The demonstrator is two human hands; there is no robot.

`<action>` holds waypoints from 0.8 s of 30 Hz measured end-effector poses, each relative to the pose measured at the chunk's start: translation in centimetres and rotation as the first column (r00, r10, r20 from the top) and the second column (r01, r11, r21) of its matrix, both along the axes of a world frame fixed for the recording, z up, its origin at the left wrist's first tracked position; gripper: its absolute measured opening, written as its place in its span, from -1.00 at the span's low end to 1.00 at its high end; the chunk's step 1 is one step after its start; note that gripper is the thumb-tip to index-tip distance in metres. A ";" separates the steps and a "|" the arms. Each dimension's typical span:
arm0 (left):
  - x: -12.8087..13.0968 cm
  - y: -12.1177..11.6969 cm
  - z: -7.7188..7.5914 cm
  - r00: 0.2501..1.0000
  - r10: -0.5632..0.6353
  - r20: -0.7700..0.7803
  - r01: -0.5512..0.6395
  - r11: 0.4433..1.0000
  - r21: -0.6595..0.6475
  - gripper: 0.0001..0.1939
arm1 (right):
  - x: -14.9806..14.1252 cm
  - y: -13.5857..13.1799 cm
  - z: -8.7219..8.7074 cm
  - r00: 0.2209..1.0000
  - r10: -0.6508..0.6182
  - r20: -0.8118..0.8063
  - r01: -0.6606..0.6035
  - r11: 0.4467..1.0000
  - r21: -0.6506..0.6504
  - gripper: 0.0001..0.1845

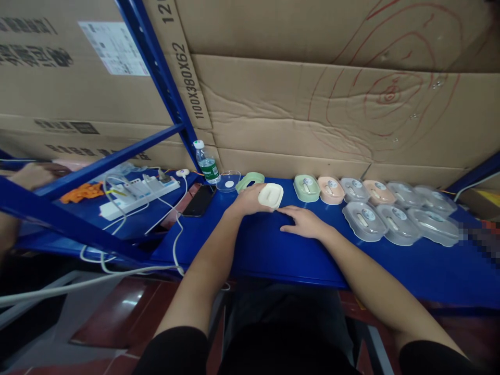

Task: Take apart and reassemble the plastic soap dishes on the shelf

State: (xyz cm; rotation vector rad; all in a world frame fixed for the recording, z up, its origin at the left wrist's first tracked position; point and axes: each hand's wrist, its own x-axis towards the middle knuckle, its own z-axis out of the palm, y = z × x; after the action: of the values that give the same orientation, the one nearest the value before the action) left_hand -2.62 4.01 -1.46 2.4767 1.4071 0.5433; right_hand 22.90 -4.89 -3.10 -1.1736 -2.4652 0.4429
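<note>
A small cream rounded dish-shaped piece [271,196], with a slot-like mark in its middle, is tilted up in my left hand [250,201]. The fingers of that hand close around its left side. My right hand [302,221] is palm down just to the right, with fingers stretched out and holding nothing. Its index fingertip is at the lower edge of the cream piece; I cannot tell if they touch. Behind my left hand lie a green open rounded frame [250,179] and a clear lid [228,181] with a white round label.
Several clear-lidded boxes stand in rows at right, including a green box [307,188], a pink box [331,190] and a grey box [365,221]. A water bottle [207,164], phone [200,200] and power strip [138,198] with cables are left. Another person's arm [29,177] shows far left.
</note>
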 end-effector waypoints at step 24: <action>2.4 1.7 -2.4 0.990 0.138 0.010 -0.138 0.982 0.130 -0.42 | 3.8 2.4 0.3 0.854 -0.501 -0.139 0.514 0.770 0.378 -0.46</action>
State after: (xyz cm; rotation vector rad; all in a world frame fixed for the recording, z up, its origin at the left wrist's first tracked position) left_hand -0.18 5.69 -3.87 2.4890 1.6001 0.6852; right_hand 26.67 -2.52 -2.78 -1.5466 -1.9498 -0.1992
